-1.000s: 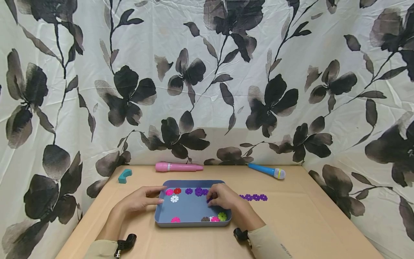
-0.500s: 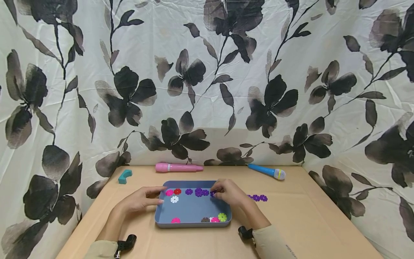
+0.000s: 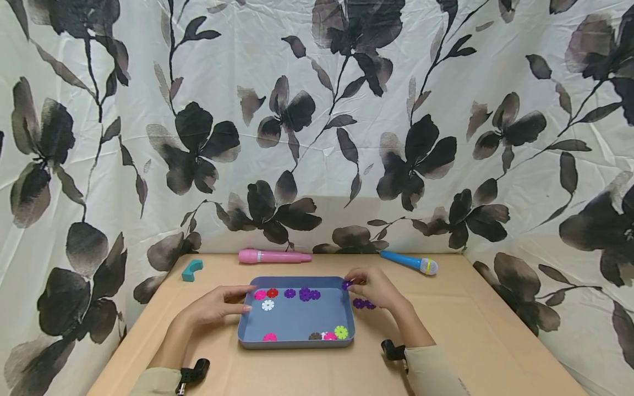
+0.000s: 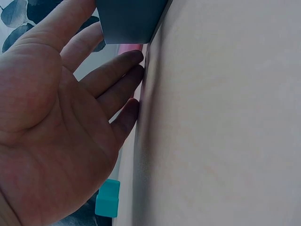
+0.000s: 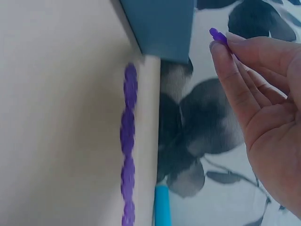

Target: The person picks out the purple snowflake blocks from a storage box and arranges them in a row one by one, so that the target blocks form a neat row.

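Observation:
A blue-grey tray [image 3: 297, 319] lies on the table, holding flower-shaped plastic discs. At the tray's left rim is my left hand [image 3: 210, 305], thumb and forefinger touching the edge; in the left wrist view its fingers [image 4: 113, 80] look extended. My right hand [image 3: 373, 286] pinches a purple flower-shaped disc [image 3: 346, 285] between thumb and forefinger, raised above the tray's right rim; the disc shows edge-on [image 5: 217, 35] in the right wrist view. On the table right of the tray lies a row of purple discs [image 5: 127, 132], partly hidden by the right hand in the head view.
In the tray are purple discs [image 3: 305, 294], a red disc [image 3: 272, 293], a white one [image 3: 268, 304], pink ones [image 3: 269, 336], a brown one [image 3: 315, 336] and a lime one [image 3: 340, 332]. Behind lie a pink toy microphone [image 3: 274, 256], a blue one [image 3: 408, 263] and a teal block [image 3: 192, 270].
My right hand has lifted a purple disc from inside the tray and moved it right, to above the right rim. The left hand and tray look unmoved.

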Action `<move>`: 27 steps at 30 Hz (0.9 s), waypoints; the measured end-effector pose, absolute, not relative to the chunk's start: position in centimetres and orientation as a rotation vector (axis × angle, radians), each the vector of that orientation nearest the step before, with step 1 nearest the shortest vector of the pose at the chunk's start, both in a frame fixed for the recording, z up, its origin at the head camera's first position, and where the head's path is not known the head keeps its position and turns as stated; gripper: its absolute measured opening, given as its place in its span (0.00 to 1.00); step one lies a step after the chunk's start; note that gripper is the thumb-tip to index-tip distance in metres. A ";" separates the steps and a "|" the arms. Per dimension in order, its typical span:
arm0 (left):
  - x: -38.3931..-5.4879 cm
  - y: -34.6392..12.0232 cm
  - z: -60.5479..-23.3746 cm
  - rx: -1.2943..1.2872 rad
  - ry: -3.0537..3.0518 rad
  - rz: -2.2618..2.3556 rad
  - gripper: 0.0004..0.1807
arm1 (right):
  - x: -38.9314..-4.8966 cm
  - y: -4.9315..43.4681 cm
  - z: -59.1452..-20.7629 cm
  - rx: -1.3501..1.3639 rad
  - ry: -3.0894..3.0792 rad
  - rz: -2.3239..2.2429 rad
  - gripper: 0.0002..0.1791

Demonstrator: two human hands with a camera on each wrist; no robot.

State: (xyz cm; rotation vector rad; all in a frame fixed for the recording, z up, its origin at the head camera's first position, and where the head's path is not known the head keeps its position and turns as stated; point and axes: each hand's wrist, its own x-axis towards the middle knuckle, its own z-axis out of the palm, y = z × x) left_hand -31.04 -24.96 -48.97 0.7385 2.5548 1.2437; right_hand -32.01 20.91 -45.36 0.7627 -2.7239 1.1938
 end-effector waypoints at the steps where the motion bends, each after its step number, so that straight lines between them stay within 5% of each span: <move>1: -31.0 -25.0 -49.0 0.737 2.553 1.247 0.32 | -32.0 21.3 -45.3 0.743 -2.726 1.191 0.10; 27: -31.0 -25.0 -49.0 0.717 2.547 1.252 0.35 | -32.0 30.8 -44.6 0.454 -2.729 1.328 0.14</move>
